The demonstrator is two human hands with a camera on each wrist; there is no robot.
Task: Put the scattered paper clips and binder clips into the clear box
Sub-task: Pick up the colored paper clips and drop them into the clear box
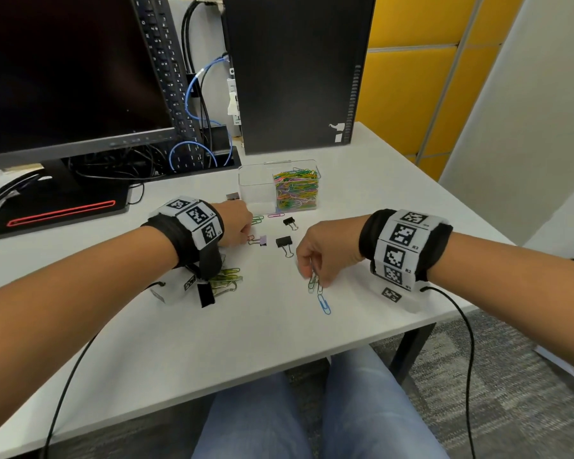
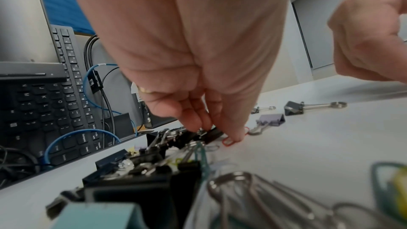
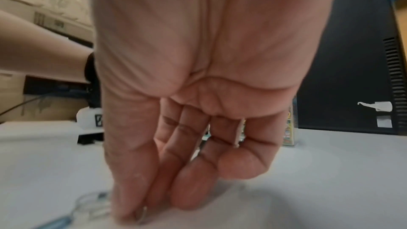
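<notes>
The clear box stands mid-table, its right compartment packed with coloured paper clips. My left hand reaches down just before it. In the left wrist view its curled fingers and thumb close round a black binder clip, the thumb tip on a red paper clip. A purple binder clip and two black binder clips lie between my hands. My right hand pinches a bunch of paper clips just above the table; a blue paper clip lies below them.
A heap of green and yellow paper clips and binder clips lies under my left wrist. Green and pink clips rest by the box. A monitor, keyboard, cables and a black computer tower fill the back. The table edge is near right.
</notes>
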